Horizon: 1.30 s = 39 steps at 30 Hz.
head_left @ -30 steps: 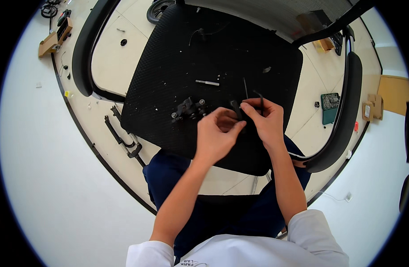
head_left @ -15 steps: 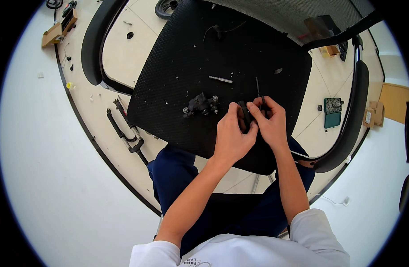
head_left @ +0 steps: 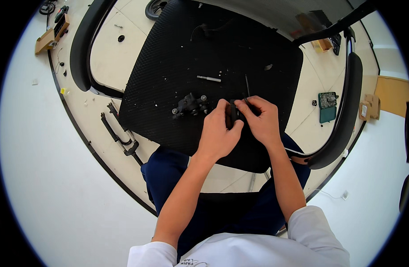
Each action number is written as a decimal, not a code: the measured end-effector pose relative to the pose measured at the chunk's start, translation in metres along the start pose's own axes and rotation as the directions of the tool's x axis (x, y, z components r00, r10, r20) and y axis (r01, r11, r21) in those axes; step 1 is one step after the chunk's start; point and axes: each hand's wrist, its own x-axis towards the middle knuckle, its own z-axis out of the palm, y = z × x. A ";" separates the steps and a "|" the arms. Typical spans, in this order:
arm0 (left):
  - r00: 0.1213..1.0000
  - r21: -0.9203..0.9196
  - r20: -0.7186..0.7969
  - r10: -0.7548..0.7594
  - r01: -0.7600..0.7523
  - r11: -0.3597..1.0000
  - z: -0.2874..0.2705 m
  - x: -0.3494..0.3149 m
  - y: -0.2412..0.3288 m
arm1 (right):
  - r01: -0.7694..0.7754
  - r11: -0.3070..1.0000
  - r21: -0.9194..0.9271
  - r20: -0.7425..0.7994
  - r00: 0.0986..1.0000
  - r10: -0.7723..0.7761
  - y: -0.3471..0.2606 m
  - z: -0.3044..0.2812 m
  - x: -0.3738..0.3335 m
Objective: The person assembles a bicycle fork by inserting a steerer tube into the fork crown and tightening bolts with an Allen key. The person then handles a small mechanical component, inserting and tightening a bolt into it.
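Both hands, the left hand (head_left: 220, 133) and right hand (head_left: 260, 120), now pinch one small black part (head_left: 233, 115) closer together than a second ago, over the black seat pad (head_left: 168, 66), right of the wheeled fitting (head_left: 191, 105).

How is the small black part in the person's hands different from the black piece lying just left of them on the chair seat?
The held black part is gripped between the left hand and right hand, mostly hidden by fingers; the loose black assembly lies untouched on the chair seat, fully in view. The assembly looks larger and shows small pale round ends; the held part shows none. Both are black.
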 end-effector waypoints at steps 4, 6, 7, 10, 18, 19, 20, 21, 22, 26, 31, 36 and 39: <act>1.000 0.050 0.023 -0.006 0.005 0.999 -0.006 0.003 0.003 | 0.049 0.999 -0.016 0.057 0.997 -0.048 -0.002 -0.004 -0.003; 0.999 0.059 0.030 -0.025 0.023 0.998 -0.009 0.004 0.002 | 0.065 0.998 -0.016 0.095 0.993 -0.063 -0.004 -0.006 -0.002; 0.998 0.052 0.041 -0.038 0.035 0.998 -0.010 0.005 0.004 | 0.065 0.998 -0.018 0.107 0.992 -0.063 -0.003 -0.007 -0.001; 1.000 0.113 0.006 0.010 -0.011 0.994 -0.010 0.005 0.004 | 0.060 0.998 -0.030 0.130 0.990 -0.056 -0.004 -0.009 0.001; 0.978 0.272 -0.100 0.181 -0.148 0.951 -0.004 0.004 -0.001 | 0.104 0.983 -0.154 0.131 0.988 -0.084 -0.009 -0.003 0.007; 0.984 0.250 -0.085 0.157 -0.131 0.959 -0.005 0.003 0.000 | 0.103 0.976 -0.192 0.131 0.988 -0.078 -0.008 -0.004 0.008; 0.989 0.228 -0.070 0.133 -0.113 0.967 -0.005 0.002 0.002 | 0.102 0.968 -0.230 0.131 0.989 -0.073 -0.008 -0.005 0.008; 0.988 0.228 -0.070 0.137 -0.118 0.966 -0.005 0.003 0.001 | 0.090 0.962 -0.256 0.131 0.990 -0.058 -0.009 -0.006 0.008; 0.987 0.228 -0.069 0.142 -0.123 0.966 -0.005 0.003 -0.001 | 0.079 0.956 -0.282 0.131 0.990 -0.043 -0.010 -0.007 0.008; 0.984 0.219 -0.075 0.161 -0.141 0.965 -0.005 0.004 0.000 | 0.074 0.941 -0.329 0.103 0.994 -0.042 -0.013 -0.005 0.005; 0.984 0.205 -0.071 0.163 -0.145 0.968 -0.006 0.007 0.000 | 0.066 0.975 -0.210 0.045 0.997 -0.058 -0.013 -0.002 0.006; 0.980 0.198 -0.097 0.176 -0.154 0.968 -0.006 0.008 -0.003 | -0.028 0.999 -0.031 0.051 0.998 0.030 -0.009 -0.003 0.007; 0.980 0.213 -0.090 0.179 -0.157 0.964 -0.007 0.008 -0.005 | -0.038 0.999 0.036 0.060 0.998 0.036 -0.001 -0.004 0.006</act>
